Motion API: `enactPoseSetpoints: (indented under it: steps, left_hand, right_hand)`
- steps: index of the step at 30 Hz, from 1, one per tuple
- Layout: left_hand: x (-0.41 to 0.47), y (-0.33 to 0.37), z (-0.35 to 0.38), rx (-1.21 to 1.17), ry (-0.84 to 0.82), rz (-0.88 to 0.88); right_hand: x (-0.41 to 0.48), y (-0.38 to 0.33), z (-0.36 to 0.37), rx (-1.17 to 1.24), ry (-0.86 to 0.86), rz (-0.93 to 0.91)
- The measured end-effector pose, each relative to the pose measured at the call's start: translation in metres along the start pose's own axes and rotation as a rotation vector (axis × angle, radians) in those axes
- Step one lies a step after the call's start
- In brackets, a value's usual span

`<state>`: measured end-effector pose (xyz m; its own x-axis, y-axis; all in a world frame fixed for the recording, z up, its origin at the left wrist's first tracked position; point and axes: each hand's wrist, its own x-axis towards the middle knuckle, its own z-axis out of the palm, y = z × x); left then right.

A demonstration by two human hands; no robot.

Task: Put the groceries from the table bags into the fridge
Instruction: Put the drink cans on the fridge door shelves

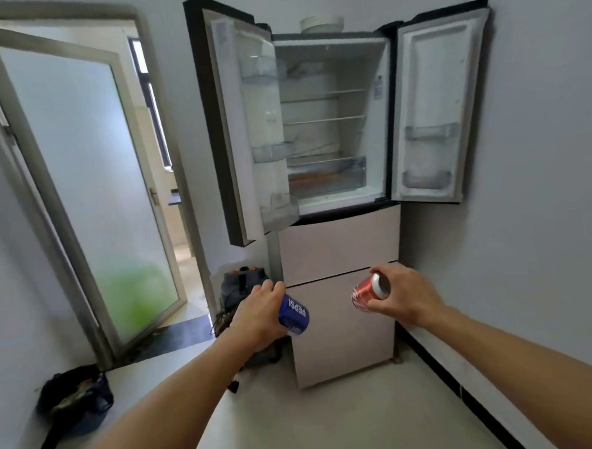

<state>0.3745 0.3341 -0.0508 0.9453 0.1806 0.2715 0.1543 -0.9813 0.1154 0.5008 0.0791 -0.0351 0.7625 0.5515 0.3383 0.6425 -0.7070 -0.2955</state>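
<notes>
The fridge stands ahead against the wall with both upper doors swung wide. Its shelves look bare, and a clear drawer sits at the bottom of the upper compartment. My left hand grips a blue Pepsi can, tilted on its side in front of the lower drawers. My right hand holds a red cola can, also tilted, with its top facing me. Both cans hang well below the open compartment.
A frosted glass door stands open at the left onto another room. A grey vacuum-like machine sits on the floor left of the fridge. A dark bundle lies at the lower left. White bowls rest on the fridge top.
</notes>
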Motion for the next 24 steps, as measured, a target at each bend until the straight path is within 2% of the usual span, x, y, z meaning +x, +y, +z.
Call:
enactPoseSetpoints:
  steps: [9, 18, 24]
  left_hand:
    - [0.181, 0.037, 0.040, -0.021, -0.012, 0.138]
    - [0.360, 0.073, 0.088, -0.038, 0.001, 0.129]
    - [0.479, 0.101, 0.087, -0.228, 0.147, 0.107]
  right_hand:
    - [0.106, 0.111, -0.007, -0.062, 0.065, 0.140]
    - [0.252, 0.230, -0.003, -0.049, 0.099, 0.142]
    - [0.350, 0.293, -0.035, -0.043, 0.245, 0.104]
